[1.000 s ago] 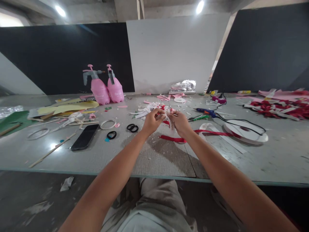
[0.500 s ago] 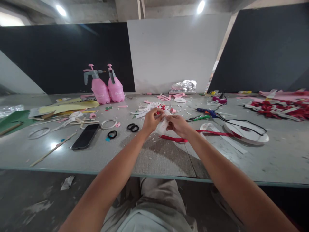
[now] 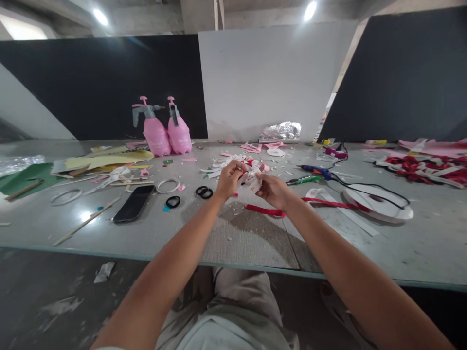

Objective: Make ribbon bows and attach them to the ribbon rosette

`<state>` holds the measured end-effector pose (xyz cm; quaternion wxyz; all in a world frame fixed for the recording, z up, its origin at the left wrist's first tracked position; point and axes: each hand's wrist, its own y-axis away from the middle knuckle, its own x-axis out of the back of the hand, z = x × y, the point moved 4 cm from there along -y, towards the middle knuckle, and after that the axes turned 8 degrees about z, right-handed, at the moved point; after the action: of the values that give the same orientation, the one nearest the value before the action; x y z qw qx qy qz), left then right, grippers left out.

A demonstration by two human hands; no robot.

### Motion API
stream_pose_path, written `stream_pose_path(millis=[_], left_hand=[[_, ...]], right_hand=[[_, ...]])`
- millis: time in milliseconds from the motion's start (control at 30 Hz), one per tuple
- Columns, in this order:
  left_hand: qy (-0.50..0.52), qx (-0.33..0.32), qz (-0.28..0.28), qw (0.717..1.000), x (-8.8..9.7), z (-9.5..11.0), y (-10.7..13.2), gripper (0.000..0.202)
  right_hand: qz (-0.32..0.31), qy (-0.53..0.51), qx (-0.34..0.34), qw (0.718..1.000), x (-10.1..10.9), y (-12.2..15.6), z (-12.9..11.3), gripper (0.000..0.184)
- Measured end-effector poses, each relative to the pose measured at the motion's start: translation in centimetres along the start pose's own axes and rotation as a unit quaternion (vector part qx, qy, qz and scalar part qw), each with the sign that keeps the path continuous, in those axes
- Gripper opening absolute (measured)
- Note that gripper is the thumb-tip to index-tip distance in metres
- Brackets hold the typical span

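From the head camera, both arms reach out over the grey desk (image 3: 226,233). The left hand (image 3: 229,179) and the right hand (image 3: 273,189) meet just above the desk's middle, fingertips of each pinched shut on a short white ribbon piece (image 3: 252,181). The piece runs roughly crosswise from one hand to the other, its right end dipping a little; how it is folded is too small to make out.

Directly under the right hand lies a red ribbon (image 3: 264,210), stretched rightward toward a flat white ribbon reel (image 3: 377,204). Just beyond the hands sits a heap of white and red scraps (image 3: 228,163). To the left, near the left forearm, are two black rings (image 3: 203,192), a white ring (image 3: 168,185) and a dark phone (image 3: 133,203). A blue glue gun (image 3: 315,170) lies right of the hands, and two pink spray bottles (image 3: 166,133) stand upright at the back. Nothing lies between the hands and the ribbon piece.
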<state>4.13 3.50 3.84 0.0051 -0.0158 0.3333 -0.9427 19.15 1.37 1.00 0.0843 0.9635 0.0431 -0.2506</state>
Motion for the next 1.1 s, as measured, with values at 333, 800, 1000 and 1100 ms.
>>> stream_pose_path(millis=[333,800,1000,1100], left_hand=[[-0.173,-0.165,-0.014,0.971,0.0,1.0,0.0,0.019],[-0.189,-0.122,0.075,0.971,1.3,0.1,-0.3,0.017],[-0.103,-0.006,0.119,0.988,1.7,-1.7,-0.7,0.02],[-0.043,0.033,0.124,0.991,1.7,-2.4,-0.9,0.021]], right_hand=[[0.068,-0.036,0.008,0.997,0.4,-0.5,-0.4,0.011],[0.056,-0.138,-0.009,0.989,0.9,-0.7,-0.8,0.006],[0.101,-0.043,0.03,0.993,1.2,-0.5,-1.0,0.013],[0.079,0.004,0.047,0.996,0.5,-0.1,-1.0,0.026]])
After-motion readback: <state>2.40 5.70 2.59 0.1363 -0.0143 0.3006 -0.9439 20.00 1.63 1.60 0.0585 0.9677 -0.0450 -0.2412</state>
